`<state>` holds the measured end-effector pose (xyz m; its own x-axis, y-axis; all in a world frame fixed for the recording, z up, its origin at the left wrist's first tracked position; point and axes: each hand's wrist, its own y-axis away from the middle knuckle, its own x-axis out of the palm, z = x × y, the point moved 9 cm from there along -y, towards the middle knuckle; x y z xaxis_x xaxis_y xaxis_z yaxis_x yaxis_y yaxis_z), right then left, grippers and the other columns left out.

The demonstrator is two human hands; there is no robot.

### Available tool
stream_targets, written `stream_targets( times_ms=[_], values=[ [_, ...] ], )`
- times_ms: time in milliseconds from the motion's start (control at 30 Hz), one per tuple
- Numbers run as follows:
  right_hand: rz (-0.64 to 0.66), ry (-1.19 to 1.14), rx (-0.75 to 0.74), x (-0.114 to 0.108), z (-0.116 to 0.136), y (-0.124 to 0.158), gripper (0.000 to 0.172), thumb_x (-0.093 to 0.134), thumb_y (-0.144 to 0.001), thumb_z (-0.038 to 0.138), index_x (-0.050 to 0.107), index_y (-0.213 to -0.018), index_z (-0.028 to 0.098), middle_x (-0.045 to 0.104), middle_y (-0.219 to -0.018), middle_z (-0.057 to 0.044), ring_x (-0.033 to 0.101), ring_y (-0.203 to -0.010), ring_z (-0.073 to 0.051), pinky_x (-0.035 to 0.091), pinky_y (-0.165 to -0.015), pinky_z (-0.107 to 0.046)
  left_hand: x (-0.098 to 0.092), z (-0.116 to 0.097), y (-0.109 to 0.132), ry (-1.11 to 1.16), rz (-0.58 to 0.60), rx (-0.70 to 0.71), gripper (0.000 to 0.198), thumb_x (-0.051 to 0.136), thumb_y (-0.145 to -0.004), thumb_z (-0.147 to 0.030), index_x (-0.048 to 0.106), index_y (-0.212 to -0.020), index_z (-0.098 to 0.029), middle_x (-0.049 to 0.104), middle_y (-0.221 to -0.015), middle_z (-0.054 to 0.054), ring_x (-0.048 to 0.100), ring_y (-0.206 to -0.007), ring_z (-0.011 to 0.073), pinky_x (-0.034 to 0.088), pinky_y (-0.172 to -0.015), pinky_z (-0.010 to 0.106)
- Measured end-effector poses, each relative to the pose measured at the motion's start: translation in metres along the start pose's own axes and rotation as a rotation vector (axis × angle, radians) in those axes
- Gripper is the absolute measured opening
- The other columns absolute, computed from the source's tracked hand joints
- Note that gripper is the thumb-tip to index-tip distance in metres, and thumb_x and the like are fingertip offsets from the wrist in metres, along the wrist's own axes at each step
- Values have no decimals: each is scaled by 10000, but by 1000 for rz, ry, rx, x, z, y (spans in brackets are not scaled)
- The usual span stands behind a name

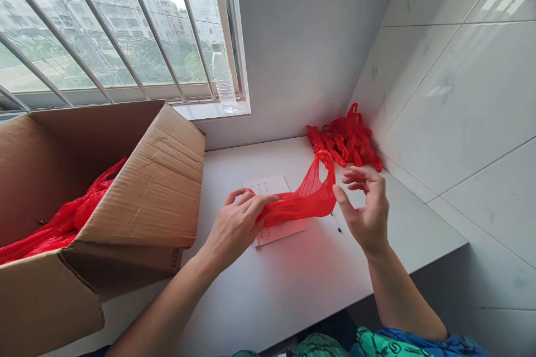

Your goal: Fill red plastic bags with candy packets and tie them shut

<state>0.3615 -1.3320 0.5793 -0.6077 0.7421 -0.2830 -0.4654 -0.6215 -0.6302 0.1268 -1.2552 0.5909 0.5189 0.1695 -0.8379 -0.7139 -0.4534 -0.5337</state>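
A red plastic bag [301, 203] stretches sideways above the white table, its loop handle standing up at the right end. My left hand [240, 220] grips the bag's left end between thumb and fingers. My right hand [364, 206] is just beyond the bag's right end, fingers apart and curved, with nothing seen in it. Whether the right thumb touches the bag's edge I cannot tell. Beneath the bag lies a sheet or booklet of printed paper [280, 232], partly covered. A thin pen-like item [339, 229] shows only its dark tip below the bag.
An open cardboard box [154, 178] with red plastic bags [90, 206] inside stands at the left. More red bags [347, 136] lie heaped in the table's back corner. A clear bottle [224, 81] stands on the sill by the barred window. Tiled wall [460, 106] borders the right side.
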Motion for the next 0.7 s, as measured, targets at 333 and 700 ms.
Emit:
stream_targets(
  times_ms=[333,700],
  values=[
    [1050,606,-175,125,9,45,91,562,-920,249,598,-871,181,652,-796,-40,599,-684,-175,403,-585,-283,40,-12,23,-2,483,-27,118,552,-843,-208,548,-725,-192,656,-709,-14,589,-632,161,388,-829,371],
    [1138,619,-5,125,-7,40,574,731,-778,330,523,-1292,182,663,-1068,-103,626,-956,-261,428,-669,-287,53,45,34,-348,396,-336,248,712,-810,-352,682,-964,-161,682,-926,104,629,-664,207,324,-1043,502]
  ],
)
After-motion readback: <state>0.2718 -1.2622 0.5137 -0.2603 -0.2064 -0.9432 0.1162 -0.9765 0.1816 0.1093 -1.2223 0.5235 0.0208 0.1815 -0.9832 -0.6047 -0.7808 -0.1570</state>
